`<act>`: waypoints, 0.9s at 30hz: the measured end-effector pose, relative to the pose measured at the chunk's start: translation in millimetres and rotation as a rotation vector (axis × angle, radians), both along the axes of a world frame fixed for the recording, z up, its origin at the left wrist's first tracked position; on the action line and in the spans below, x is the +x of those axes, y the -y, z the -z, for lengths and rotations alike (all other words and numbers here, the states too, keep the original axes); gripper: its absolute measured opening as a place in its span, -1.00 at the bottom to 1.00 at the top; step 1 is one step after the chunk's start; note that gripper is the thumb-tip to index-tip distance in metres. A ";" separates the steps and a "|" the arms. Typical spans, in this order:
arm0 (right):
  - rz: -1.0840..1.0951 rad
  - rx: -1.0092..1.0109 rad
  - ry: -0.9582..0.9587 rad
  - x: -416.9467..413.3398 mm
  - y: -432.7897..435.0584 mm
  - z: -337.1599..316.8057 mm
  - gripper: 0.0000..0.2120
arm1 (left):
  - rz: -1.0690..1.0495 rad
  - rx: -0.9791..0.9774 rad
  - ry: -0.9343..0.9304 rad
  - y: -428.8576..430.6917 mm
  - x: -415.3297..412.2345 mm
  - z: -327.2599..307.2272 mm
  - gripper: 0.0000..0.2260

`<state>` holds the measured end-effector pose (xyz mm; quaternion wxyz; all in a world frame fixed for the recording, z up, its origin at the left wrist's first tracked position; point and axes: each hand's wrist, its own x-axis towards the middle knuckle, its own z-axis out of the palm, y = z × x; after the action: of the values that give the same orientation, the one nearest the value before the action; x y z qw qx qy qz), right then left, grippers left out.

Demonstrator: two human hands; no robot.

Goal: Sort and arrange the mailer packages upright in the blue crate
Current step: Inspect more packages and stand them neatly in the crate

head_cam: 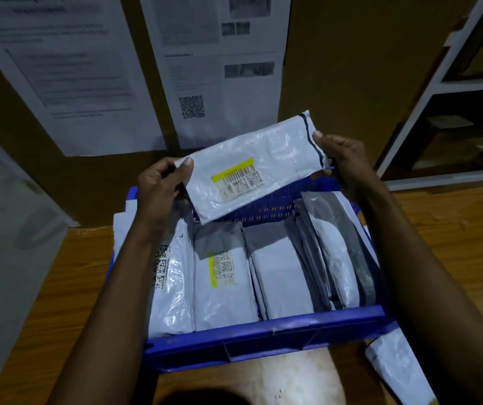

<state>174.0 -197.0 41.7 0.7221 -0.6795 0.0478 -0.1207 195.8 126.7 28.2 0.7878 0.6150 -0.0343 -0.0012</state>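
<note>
A white mailer package (266, 159) with a yellow barcode label is held in the air above the far side of the blue crate (263, 331). My left hand (162, 188) pinches its left end. My right hand (341, 159) grips its right end by the dark seal strip. Inside the crate several white and grey mailers (225, 276) stand on edge in a row, leaning to the right. One of them carries a yellow barcode label too.
The crate sits on a wooden table (65, 287). Another white mailer (401, 366) lies on the table at the lower right. Printed sheets (67, 77) hang on the brown wall behind. A white shelf unit (439, 92) stands at the right.
</note>
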 end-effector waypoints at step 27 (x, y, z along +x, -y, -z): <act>-0.107 -0.167 -0.116 -4.0 -13.4 1.3 -0.67 | 0.595 0.273 -0.213 47.0 -42.3 -1.5 -0.75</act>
<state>170.0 -183.7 40.3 0.6644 -0.7448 0.0430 -0.0459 153.5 79.8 29.7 0.6626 0.6741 -0.1292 -0.2998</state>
